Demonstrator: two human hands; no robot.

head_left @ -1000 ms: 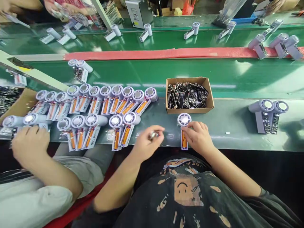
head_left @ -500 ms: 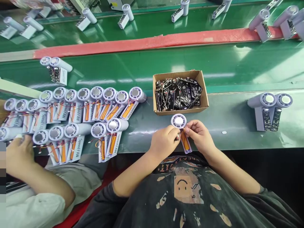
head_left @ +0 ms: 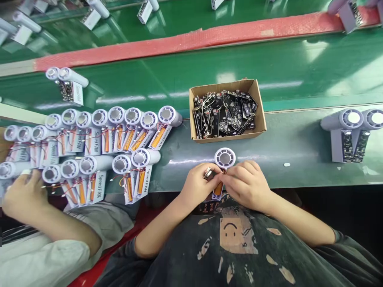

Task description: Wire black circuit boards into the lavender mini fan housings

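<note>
A handheld fan [head_left: 225, 158] with a round pale lilac head is in front of me, its open handle showing an orange battery [head_left: 218, 188] below my fingers. My left hand [head_left: 200, 181] is closed around a small circuit board [head_left: 208, 172], whose end sticks out above the curled fingers. Close against it, my right hand [head_left: 245, 182] pinches the thin wires [head_left: 224, 170] just under the fan head. The fingertips of both hands meet there and hide the wire ends.
An open cardboard box [head_left: 229, 139] full of black circuit boards stands beyond the fan. Several fans with orange batteries [head_left: 140, 182] lie in rows at left, where a co-worker's hand [head_left: 25, 195] reaches in. Two fans with boards [head_left: 347, 135] stand at right. A red strip [head_left: 191, 40] crosses the green belt.
My right hand has moved in left to meet my left hand at the wires, covering more of the handle. The board in my left hand has tilted. The view has shifted slightly.
</note>
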